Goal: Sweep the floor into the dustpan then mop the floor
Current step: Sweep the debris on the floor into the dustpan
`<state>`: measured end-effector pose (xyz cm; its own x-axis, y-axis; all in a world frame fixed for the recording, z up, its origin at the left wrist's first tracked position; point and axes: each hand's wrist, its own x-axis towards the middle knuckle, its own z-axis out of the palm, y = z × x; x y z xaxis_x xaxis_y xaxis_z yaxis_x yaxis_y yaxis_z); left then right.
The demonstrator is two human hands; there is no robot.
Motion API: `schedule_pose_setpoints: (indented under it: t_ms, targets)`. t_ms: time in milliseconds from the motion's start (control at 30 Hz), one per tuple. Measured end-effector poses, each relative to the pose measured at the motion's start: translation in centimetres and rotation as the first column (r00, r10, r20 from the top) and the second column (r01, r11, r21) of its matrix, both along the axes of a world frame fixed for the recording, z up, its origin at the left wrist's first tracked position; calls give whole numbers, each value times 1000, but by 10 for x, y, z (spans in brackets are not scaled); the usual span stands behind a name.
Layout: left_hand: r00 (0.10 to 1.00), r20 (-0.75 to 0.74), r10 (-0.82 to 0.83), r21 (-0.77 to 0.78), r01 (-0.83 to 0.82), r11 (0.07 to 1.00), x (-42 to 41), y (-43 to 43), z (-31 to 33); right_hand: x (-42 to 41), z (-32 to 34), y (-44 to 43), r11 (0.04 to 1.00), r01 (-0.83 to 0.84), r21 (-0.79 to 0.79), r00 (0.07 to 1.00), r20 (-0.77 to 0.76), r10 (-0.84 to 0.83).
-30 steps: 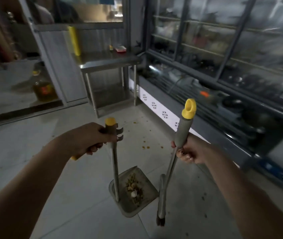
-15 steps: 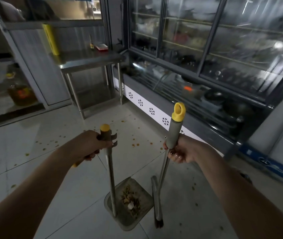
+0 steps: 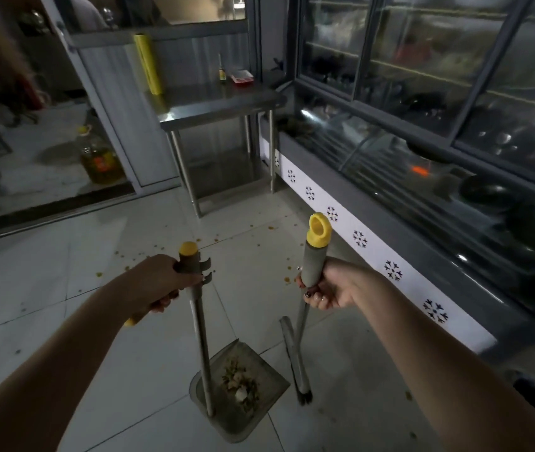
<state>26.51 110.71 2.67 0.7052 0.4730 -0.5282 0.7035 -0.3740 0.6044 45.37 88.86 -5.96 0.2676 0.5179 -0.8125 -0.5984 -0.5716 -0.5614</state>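
Note:
My left hand grips the yellow-capped top of the long-handled dustpan, which stands on the tile floor below and holds a small pile of sweepings. To its right, my right hand grips the grey sleeve of the broom just under its yellow hanging loop. The broom head rests on the floor right of the pan's mouth. Small yellow-orange crumbs lie scattered on the tiles ahead, toward the table.
A steel table with a yellow roll stands ahead. A glass-fronted display cabinet with a white snowflake-patterned base runs along the right. An oil jug sits behind glass at the left. Open tiles lie to the left.
The view has swung a little, and the table and cabinet have shifted in frame. Both hands keep the same hold; pan and broom stay side by side.

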Motion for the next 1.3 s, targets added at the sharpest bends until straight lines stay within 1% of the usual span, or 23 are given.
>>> schedule_pose_setpoints:
  t_ms: [167,300,400,500,567,633,733,767,800,833,867,900,967,1033,1133,1200,1300]
  targets:
    - [992,-37,122,-15,-123,992,17,35,-9,38,-9,57,999,-48,-14,999,-17,48]
    - [989,-35,145,-37,-146,989,35,71,-14,63,-13,98,1000,-2,-17,1000,-22,2]
    - [996,-42,77,-67,-80,995,57,94,-15,76,-11,117,997,74,-15,997,-25,-74]
    - [994,-55,-96,-79,92,993,90,115,-11,86,-4,125,981,192,8,981,-39,-192]
    - [971,-70,-230,-82,224,971,114,123,-4,92,7,121,960,279,22,960,-15,-279]
    - [926,-83,-369,-82,363,928,140,129,2,97,17,109,923,377,77,926,-4,-378]
    - [817,-93,-569,-92,562,822,176,124,14,90,36,80,862,487,140,872,-23,-489]
    - [772,-105,-626,-88,620,780,186,117,18,84,40,68,830,533,163,845,-39,-534]
    - [708,-118,-697,-79,693,717,197,104,22,75,43,48,782,594,189,800,-40,-598]
    - [673,-121,-730,-63,729,682,204,96,24,69,45,36,764,616,195,781,-22,-624]
    - [660,-118,-742,-49,743,668,209,91,26,63,47,28,765,618,184,778,1,-628]
    - [628,-113,-770,-41,771,635,215,78,27,53,51,13,742,644,184,752,23,-658]
    - [563,-106,-819,-28,822,569,223,52,26,30,57,-15,683,705,193,689,45,-723]
    - [499,-100,-861,-28,864,503,224,19,24,1,59,-45,620,769,156,621,48,-782]
    - [419,-71,-905,-11,907,421,213,-32,24,-45,57,-90,535,837,114,529,84,-845]
    - [370,-48,-928,2,929,370,202,-67,27,-78,57,-121,466,877,122,454,111,-884]
    - [335,-13,-942,35,942,334,182,-116,33,-125,61,-163,392,908,149,377,117,-919]
